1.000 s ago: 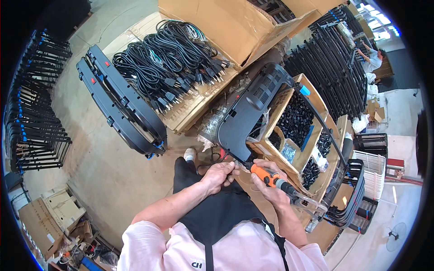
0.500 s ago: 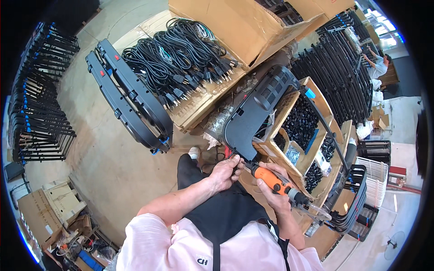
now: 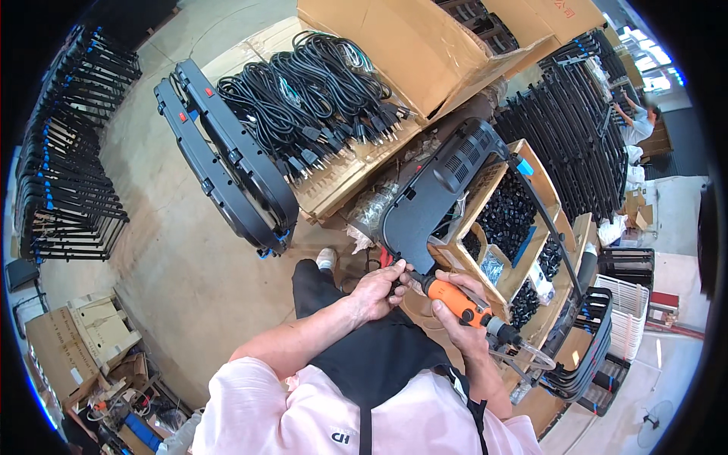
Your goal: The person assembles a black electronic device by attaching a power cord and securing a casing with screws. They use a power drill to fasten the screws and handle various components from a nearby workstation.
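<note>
My right hand (image 3: pixel 464 330) is wrapped round an orange power screwdriver (image 3: pixel 453 299) with a clear hose at its rear end. The driver lies aslant, its front end pointing at the near end of a black plastic frame part (image 3: pixel 409 227) with a vented housing. Pinched fingers of my left hand (image 3: pixel 373 294) sit at that same end, beside the driver's tip. What they hold is too small and too hidden to tell.
A wooden parts tray (image 3: pixel 523 273) with black pieces and screws stands on my right. Ahead, coiled black power cords (image 3: pixel 311 98) lie on a cardboard box (image 3: pixel 341 182). Two curved black frames (image 3: pixel 227 159) lean left of it. Stacked frames (image 3: pixel 561 144) stand far right, near another person (image 3: pixel 639 121).
The surroundings have shifted slightly right and down in the picture. My hands and the screwdriver stay almost in the same place.
</note>
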`<action>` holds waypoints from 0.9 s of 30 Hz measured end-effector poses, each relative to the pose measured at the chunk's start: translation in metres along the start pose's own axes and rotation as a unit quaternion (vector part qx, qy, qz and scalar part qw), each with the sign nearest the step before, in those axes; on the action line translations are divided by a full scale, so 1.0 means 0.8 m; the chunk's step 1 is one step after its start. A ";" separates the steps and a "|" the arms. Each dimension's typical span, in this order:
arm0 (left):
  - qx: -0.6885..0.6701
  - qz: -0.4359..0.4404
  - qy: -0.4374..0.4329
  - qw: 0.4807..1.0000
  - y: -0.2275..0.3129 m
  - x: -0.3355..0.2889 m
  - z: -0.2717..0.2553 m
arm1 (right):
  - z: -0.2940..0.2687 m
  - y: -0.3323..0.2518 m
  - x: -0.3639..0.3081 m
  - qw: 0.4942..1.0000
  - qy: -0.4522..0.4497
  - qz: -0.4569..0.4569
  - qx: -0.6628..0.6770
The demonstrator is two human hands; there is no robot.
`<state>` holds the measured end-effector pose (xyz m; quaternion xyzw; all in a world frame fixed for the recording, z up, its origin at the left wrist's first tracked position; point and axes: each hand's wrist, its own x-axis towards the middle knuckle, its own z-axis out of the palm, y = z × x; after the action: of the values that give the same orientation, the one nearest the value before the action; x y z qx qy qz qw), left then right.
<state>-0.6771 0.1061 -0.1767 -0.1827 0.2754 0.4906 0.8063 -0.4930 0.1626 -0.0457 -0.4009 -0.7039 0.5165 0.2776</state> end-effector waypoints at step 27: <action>0.209 0.063 -0.045 0.975 0.018 -0.020 -0.031 | 0.042 -0.001 0.075 0.988 -0.092 -0.027 -0.117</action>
<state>-0.7025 0.0876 -0.1861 0.0297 0.3462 0.4801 0.8054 -0.5514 0.1966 -0.0567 -0.3620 -0.7927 0.4575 0.1768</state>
